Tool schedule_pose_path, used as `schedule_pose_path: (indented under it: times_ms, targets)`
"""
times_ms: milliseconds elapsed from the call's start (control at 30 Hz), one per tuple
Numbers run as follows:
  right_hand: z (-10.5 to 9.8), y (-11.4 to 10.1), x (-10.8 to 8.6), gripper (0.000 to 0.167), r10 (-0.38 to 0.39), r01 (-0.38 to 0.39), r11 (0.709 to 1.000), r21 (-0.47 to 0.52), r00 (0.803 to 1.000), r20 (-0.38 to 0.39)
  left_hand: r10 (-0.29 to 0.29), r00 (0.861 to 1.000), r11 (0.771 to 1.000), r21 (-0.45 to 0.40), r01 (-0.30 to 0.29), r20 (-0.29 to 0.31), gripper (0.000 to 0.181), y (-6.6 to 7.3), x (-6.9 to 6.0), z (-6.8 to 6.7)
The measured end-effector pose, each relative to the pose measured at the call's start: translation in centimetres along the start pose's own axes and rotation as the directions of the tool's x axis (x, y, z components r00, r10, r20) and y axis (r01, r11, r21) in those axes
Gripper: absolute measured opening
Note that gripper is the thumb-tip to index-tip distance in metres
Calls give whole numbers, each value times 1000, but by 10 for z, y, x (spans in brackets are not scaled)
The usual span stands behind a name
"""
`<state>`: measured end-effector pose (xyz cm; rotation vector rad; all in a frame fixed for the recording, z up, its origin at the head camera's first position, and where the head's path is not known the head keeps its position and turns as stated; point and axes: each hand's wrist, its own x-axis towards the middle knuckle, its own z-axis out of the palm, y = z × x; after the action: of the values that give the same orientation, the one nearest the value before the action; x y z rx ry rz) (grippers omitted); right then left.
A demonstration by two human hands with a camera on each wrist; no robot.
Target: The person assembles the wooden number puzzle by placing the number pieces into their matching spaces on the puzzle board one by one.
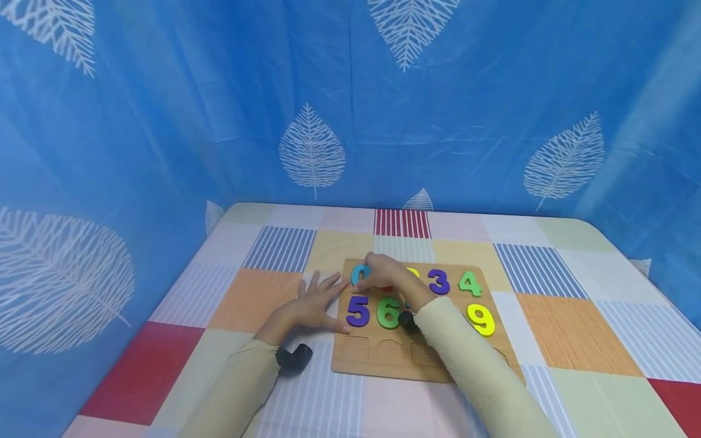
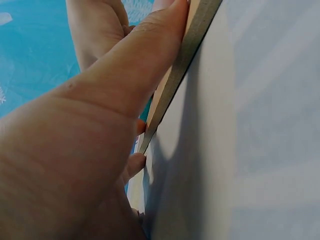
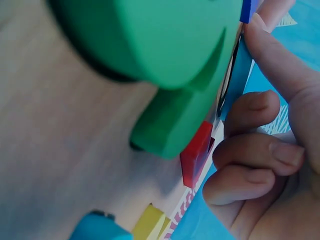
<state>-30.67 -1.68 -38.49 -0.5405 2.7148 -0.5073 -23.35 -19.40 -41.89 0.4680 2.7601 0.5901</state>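
Observation:
On a wooden number board (image 1: 378,364), my right hand (image 1: 383,271) pinches the blue number 0 (image 1: 356,275) at the top left corner, thumb and index finger at its edge. The right wrist view shows the other fingers curled beside the red piece (image 3: 196,155); the green number 6 (image 3: 175,55) looms close. My left hand (image 1: 314,307) lies spread at the board's left side, its thumb touching the board edge (image 2: 172,82). The purple number 5 (image 1: 358,311) sits between the two hands. My right forearm hides part of the middle row.
A purple 3 (image 1: 439,282), green 4 (image 1: 470,283) and yellow 9 (image 1: 481,320) sit on the board's right part. Shallow recesses (image 1: 355,348) run along its near side. Patchwork cloth (image 1: 580,328) covers the table; a blue leaf-print curtain (image 1: 350,121) hangs behind.

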Motion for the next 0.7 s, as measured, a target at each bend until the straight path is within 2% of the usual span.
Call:
schedule_pose_path:
  times_ms: [333,533,567,700]
  targets:
    - [0,-3,0,68,3,-6,997,-78,999,-42,23,1000,1000,-5,-22,9,100,1,0,-2]
    - [-1,1,-4,77,10,-10,999,-54,1000,7,36,999,999,-1,-36,1,100,1,0,-1]
    - [-3,2,-5,78,-2,3,997,-73,1000,20,35,999,999,1,-35,-1,100,0,0,0]
    - [-14,10,-13,79,-7,8,999,-47,999,32,20,1000,1000,9,-20,-13,100,-3,-1,1]
